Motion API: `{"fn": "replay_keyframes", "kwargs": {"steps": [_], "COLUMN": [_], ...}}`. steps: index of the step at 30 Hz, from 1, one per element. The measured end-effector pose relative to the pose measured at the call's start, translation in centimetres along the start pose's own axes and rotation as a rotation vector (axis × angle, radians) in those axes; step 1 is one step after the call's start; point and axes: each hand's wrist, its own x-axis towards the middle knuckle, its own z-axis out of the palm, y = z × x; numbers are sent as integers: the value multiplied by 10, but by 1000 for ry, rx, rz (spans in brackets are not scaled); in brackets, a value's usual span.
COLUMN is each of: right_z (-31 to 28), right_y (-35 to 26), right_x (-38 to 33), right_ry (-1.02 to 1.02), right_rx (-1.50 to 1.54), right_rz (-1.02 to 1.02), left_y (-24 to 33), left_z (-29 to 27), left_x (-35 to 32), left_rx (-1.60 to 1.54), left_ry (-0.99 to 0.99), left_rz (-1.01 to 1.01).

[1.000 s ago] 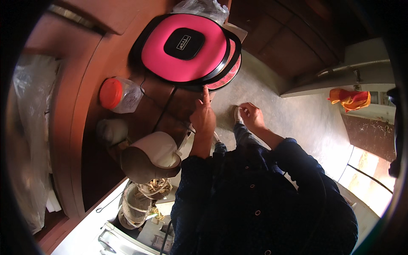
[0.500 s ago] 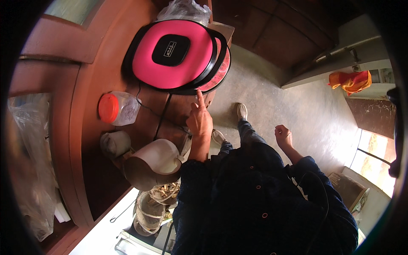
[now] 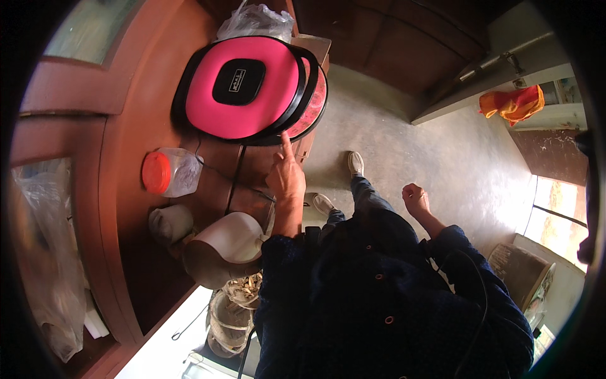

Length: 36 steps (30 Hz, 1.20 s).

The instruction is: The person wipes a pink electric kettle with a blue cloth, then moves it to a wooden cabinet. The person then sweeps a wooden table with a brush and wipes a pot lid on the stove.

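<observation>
A dark navy buttoned jacket with long sleeves, dark trousers and 2 pale shoes (image 3: 355,163).

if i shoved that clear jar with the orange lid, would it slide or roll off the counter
The jar appears to lie on its side on the wooden counter, so a push would probably roll it rather than slide it. It looks like thin clear plastic, so likely light and not very fragile. The black cord beside it might stop a short roll.

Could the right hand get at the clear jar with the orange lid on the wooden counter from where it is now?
Probably not without moving. The right hand hangs closed over the floor, away from the counter. The jar lies beyond the left hand and forearm, which stretch toward the pink appliance between them.
</observation>
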Motion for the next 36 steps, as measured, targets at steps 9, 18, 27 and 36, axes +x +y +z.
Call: {"fn": "replay_keyframes", "kwargs": {"steps": [9, 18, 27, 36], "right_z": [8, -18, 35, 38], "right_y": [24, -164, -265, -350], "right_x": [-4, 14, 90, 187], "right_ry": [-24, -793, -174, 312], "right_rx": [42, 902, 1040, 735], "right_rz": [44, 24, -33, -488], "left_y": [34, 76, 103, 96], "left_z": [1, 58, -38, -56], "left_x": [4, 3, -4, 94], "left_rx": [-14, -1395, -333, 138], "left_ry": [-20, -165, 386, 285], "left_rz": [90, 43, 515, 273]}}
